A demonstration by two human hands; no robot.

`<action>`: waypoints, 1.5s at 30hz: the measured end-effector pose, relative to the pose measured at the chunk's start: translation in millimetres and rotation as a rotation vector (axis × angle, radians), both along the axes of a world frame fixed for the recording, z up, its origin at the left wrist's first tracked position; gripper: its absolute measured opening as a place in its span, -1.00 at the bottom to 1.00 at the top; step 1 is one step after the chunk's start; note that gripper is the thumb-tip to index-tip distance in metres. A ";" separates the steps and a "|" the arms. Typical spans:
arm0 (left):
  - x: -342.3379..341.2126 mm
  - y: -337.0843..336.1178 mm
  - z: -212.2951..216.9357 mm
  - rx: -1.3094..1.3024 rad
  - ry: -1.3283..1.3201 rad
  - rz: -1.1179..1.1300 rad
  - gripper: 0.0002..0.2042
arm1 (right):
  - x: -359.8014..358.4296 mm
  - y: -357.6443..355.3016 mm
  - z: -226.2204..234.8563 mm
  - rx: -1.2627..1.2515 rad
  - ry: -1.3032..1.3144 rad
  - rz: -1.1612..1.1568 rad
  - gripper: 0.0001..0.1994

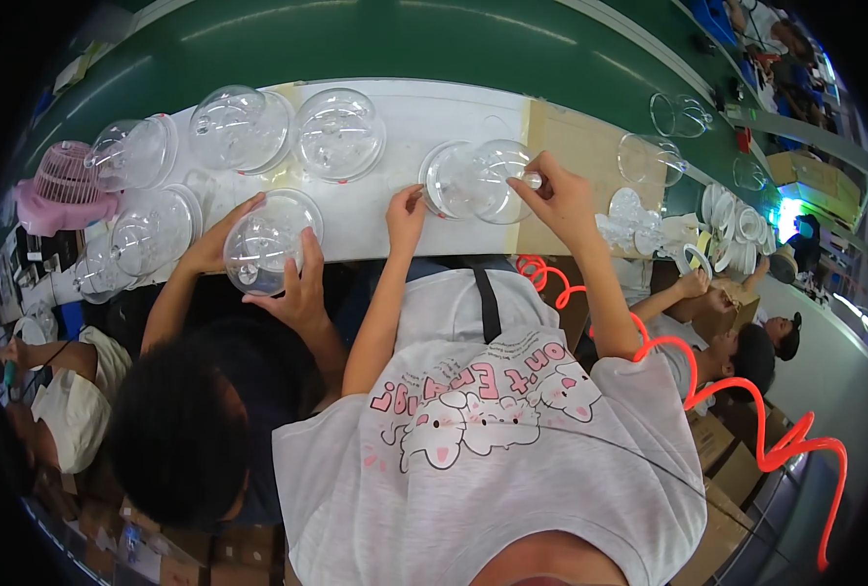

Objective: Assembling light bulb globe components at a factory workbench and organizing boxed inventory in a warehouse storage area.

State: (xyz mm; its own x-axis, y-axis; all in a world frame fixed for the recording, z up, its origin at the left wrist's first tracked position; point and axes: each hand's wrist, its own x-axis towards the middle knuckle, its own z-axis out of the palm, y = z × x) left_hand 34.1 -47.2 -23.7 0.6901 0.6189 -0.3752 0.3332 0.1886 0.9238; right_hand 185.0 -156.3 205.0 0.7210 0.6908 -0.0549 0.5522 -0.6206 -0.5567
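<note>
A clear plastic dome (497, 200) lies tipped on its side on the white worktable, with a round clear disc-shaped base (441, 176) at its left. My right hand (559, 200) is closed, its fingertips pinching the small knob at the right end of the dome. My left hand (407, 217) is closed too, thumb and finger meeting at the left rim of the base. Whether dome and base are joined, I cannot tell. On my left, a co-worker's hands (302, 283) hold another clear dome (270, 239) at the table's front edge.
More clear domes (339, 135) stand along the table on the left, near a pink fan-like cage (66, 176). A brown board (576, 146) covers the table at right, with clear parts (629, 220) and white rings (742, 230) beyond. A red coiled hose (683, 352) hangs at my right.
</note>
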 end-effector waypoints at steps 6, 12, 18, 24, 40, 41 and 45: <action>0.3 0.2 1.9 0.028 -0.012 0.004 -0.77 | -1.7 4.2 -21.1 -0.048 -0.049 0.076 -0.74; -1.2 0.4 3.1 0.017 -0.001 0.009 -0.78 | -10.6 11.3 -28.5 -0.050 -0.112 0.029 -0.73; -1.0 -0.7 1.4 0.028 0.014 0.006 -0.79 | -16.5 11.9 -32.8 -0.062 -0.140 -0.027 -0.71; 0.4 -1.9 2.8 0.014 0.000 0.010 -0.79 | -16.3 7.4 -43.1 0.029 -0.162 -0.143 -0.70; -1.4 -1.7 5.5 0.070 0.000 -0.011 -0.75 | -24.5 13.8 -40.6 -0.013 -0.203 -0.064 -0.71; -0.6 -1.8 6.8 0.089 -0.011 -0.017 -0.73 | -19.7 14.0 -39.7 0.006 -0.156 -0.104 -0.71; 2.4 -3.4 22.5 0.169 -0.046 -0.064 -0.64 | -19.6 15.8 -36.6 -0.016 -0.122 -0.139 -0.70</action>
State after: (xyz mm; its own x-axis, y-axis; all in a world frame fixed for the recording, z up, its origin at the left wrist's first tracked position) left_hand 36.5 -50.6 -1.3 0.7442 0.6246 -0.2367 0.2959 0.0094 0.9552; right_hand 165.4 -140.6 168.3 0.8115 0.5837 0.0292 0.5235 -0.7038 -0.4802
